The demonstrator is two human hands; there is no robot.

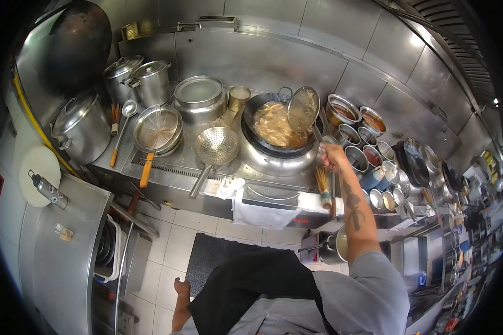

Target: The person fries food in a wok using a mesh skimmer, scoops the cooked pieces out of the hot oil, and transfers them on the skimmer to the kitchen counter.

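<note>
Steel stove counter (187,153) across the scene. Far left: large lidded pot (84,131). Centre: dark wok (250,129), brownish food (273,124) spread inside. Left of wok: wire strainer (157,127), orange handle pointing near; then perforated ladle (217,146), between strainer and wok. Right of wok: cluster of metal containers (356,158), crowding that side closely. Near edge: bamboo brush (322,181) just below the right hand; white cloth (231,187) farther left.

Skimmer (303,110) tilted over wok's far right side; cannot tell whether its lower edge touches the food. Right hand (332,157): fingers curled round the skimmer's handle, clamped. Left hand (181,286): low, near left, beside floor mat (207,259); cannot tell finger spacing.
</note>
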